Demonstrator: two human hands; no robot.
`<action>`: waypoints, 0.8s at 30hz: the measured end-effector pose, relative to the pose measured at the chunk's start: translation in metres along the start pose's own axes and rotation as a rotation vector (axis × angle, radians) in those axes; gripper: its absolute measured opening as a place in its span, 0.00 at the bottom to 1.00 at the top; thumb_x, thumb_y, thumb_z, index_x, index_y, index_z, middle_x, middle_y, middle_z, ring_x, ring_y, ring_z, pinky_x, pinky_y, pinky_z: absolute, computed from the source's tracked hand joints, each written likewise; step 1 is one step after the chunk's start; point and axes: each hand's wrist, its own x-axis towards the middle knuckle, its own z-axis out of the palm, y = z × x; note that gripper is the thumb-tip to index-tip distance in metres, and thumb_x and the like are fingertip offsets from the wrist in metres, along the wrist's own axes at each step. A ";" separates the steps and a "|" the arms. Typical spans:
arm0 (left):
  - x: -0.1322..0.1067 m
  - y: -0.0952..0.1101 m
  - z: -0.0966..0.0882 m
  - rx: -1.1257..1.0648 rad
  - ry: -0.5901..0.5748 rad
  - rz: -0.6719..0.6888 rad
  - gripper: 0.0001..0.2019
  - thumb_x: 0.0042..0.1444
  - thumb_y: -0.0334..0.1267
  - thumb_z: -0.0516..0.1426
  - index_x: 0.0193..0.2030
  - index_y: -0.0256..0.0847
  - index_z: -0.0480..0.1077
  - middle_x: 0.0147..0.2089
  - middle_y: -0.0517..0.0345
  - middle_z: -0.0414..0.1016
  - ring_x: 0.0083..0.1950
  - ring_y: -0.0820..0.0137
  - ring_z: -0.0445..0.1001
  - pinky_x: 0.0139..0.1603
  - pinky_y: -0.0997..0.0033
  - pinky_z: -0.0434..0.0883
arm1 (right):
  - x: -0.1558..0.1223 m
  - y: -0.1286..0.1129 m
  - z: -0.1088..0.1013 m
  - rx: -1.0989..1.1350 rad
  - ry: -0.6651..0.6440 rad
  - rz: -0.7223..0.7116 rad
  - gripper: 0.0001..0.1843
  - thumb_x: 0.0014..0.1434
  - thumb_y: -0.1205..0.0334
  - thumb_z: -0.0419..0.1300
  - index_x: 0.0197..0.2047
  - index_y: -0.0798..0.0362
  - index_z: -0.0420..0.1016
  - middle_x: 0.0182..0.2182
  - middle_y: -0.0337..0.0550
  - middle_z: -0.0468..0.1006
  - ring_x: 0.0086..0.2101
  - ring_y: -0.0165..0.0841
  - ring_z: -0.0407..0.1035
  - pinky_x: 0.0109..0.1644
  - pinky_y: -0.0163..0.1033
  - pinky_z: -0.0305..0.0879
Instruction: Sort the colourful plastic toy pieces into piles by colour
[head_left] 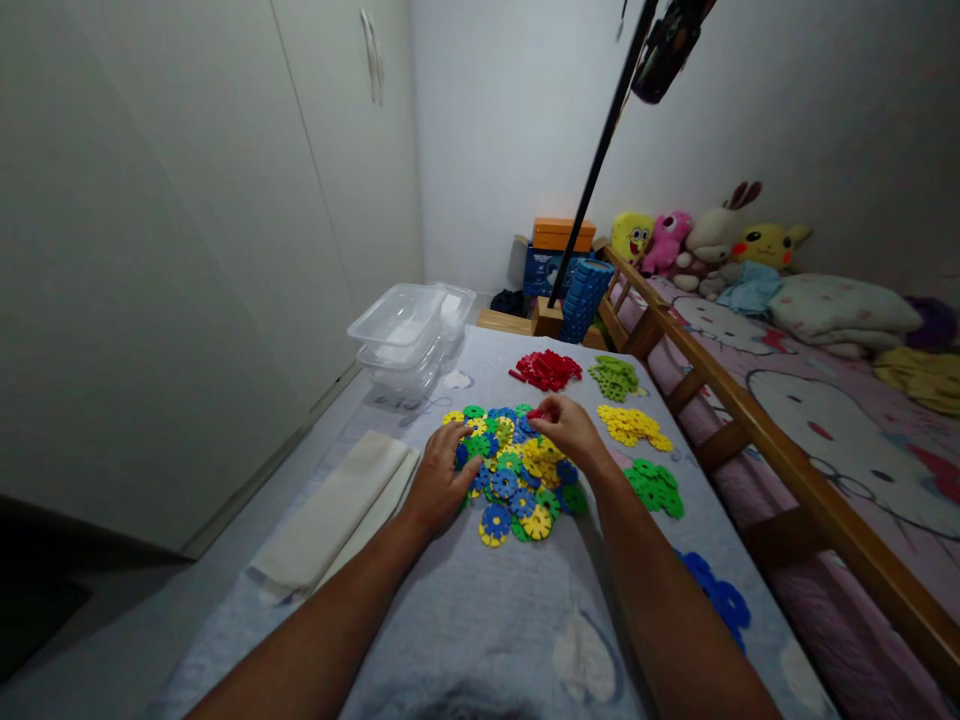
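A mixed heap of notched plastic discs [504, 484] in blue, yellow and green lies on the cloth-covered table before me. My left hand [441, 472] rests on the heap's left edge, fingers spread over the discs. At the far right side of the heap, my right hand [568, 428] pinches a small red plastic piece [534, 413] between thumb and fingers. Just beyond it sits a pile of red pieces [550, 370]. Sorted piles run down the right side: light green pieces [613, 378], yellow discs [632, 426], green discs [655, 488] and blue discs [718, 594], partly behind my right forearm.
Clear plastic containers [401, 325] are stacked at the table's far left. A folded beige cloth [337, 510] lies left of my left forearm. A wooden bed rail [720, 385] borders the right side; a black pole [600, 150] rises behind the table.
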 end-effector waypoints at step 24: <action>0.000 -0.002 0.002 0.094 -0.035 0.041 0.21 0.61 0.48 0.56 0.58 0.41 0.68 0.62 0.43 0.69 0.66 0.53 0.65 0.68 0.43 0.62 | 0.096 0.102 -0.008 -0.130 0.497 0.322 0.15 0.40 0.74 0.55 0.33 0.55 0.76 0.34 0.49 0.81 0.39 0.38 0.73 0.47 0.37 0.66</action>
